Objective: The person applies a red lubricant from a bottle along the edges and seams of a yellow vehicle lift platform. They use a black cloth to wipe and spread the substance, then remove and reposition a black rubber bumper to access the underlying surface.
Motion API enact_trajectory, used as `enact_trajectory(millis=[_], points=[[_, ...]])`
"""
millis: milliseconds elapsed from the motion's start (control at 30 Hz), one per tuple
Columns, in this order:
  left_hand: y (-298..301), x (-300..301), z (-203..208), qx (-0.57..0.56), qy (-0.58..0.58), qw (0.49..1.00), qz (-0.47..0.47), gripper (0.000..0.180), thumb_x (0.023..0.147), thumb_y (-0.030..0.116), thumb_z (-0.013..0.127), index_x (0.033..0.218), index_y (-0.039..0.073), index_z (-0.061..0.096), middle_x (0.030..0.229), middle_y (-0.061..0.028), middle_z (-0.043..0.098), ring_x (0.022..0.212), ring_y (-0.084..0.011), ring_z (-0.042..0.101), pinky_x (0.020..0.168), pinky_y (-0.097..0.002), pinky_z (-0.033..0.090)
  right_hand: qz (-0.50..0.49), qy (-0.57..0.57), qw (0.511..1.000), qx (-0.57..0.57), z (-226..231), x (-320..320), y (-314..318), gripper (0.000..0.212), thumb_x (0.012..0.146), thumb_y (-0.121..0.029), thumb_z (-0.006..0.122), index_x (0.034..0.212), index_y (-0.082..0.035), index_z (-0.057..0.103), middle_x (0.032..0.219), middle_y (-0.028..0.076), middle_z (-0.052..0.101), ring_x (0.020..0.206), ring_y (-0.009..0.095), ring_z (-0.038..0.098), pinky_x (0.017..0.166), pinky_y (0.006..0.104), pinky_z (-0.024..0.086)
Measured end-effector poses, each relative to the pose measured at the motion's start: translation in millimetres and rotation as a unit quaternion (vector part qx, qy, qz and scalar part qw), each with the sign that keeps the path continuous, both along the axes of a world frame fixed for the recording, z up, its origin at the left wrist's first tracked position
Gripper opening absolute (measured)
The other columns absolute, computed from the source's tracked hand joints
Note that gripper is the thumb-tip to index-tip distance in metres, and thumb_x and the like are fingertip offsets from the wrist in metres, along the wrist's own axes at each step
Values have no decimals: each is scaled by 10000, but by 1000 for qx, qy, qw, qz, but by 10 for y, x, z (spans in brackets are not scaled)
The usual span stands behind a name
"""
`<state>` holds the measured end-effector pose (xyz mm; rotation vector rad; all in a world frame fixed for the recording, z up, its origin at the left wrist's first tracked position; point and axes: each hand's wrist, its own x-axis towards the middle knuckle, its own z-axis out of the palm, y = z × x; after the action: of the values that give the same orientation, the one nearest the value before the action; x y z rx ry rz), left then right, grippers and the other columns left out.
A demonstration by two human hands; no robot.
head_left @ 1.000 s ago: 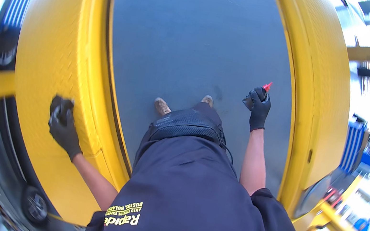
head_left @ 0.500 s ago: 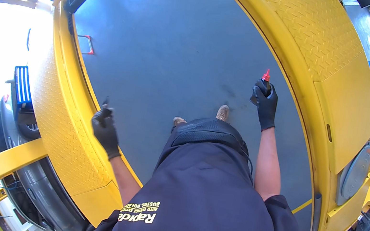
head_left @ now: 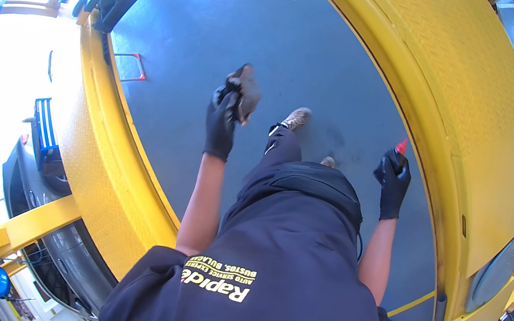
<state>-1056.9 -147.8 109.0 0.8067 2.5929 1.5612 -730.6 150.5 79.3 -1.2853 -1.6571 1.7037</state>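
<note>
In the head view, I look down past my dark shirt [head_left: 295,260] to a blue-grey floor [head_left: 260,13] between a left yellow ramp [head_left: 104,170] and a right yellow ramp [head_left: 474,107]. My left hand [head_left: 222,118], black-gloved, is raised above the floor, to the left of my far shoe [head_left: 297,118], with its fingers closed on a grey-brown piece [head_left: 251,96] that sticks out to their right. I take it for crumpled cloth: light, soft, limp and hard to damage, best gripped by a bunched fold so that no loose end trails. My right hand [head_left: 394,175], also gloved, is near the inner edge of the right yellow ramp, clamped around what seems a red-tipped bottle [head_left: 402,146], its pointed tip showing at the far side of my fist. It should be light, perhaps a little squeezable, and slick if wet; the body is the place to hold, leaving the tip free. My fingers cover nearly all of that body, so its shape and contents cannot be made out. Blur smears the grey-brown piece, leaving its edges and material uncertain. My near shoe [head_left: 329,162] is mostly hidden by my own body, and the left yellow ramp cuts off part of a grey car [head_left: 82,267].
</note>
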Motion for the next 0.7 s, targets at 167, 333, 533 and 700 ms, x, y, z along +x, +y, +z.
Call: enact_trajectory(millis=[167, 333, 533, 700], points=[[975, -914, -775, 222, -290, 918, -156, 260, 1002, 130, 625, 1228, 2, 628, 1265, -135, 681, 1162, -228, 669, 950, -381, 550, -80, -37, 995, 44, 50, -195, 37, 264, 951, -150, 729, 1173, -33, 647, 995, 14, 654, 828, 107, 619, 687, 284, 537], [1842, -1712, -1378, 380, -606, 688, -120, 355, 973, 94, 675, 1313, 40, 591, 1252, -96, 688, 1136, -186, 672, 938, -348, 568, -184, -26, 982, 28, 161, -389, -129, 218, 969, -147, 713, 1145, -39, 643, 973, 8, 639, 833, 99, 607, 721, 282, 535], [2515, -2457, -1375, 246, -448, 848, -138, 321, 996, 65, 632, 1314, 37, 596, 1212, -92, 684, 1090, -184, 678, 881, -340, 588, -261, -106, 958, 50, 274, -549, -698, 205, 975, -147, 708, 1141, -44, 646, 953, 6, 635, 810, 100, 595, 708, 293, 528], [2932, -2506, -1533, 278, -401, 865, -113, 272, 973, 130, 672, 1226, 40, 626, 1039, -97, 687, 911, -222, 709, 760, -387, 617, -356, -98, 929, 13, 41, -126, -1217, 228, 975, -177, 713, 1142, -32, 659, 1017, 8, 633, 919, 120, 589, 829, 322, 504]])
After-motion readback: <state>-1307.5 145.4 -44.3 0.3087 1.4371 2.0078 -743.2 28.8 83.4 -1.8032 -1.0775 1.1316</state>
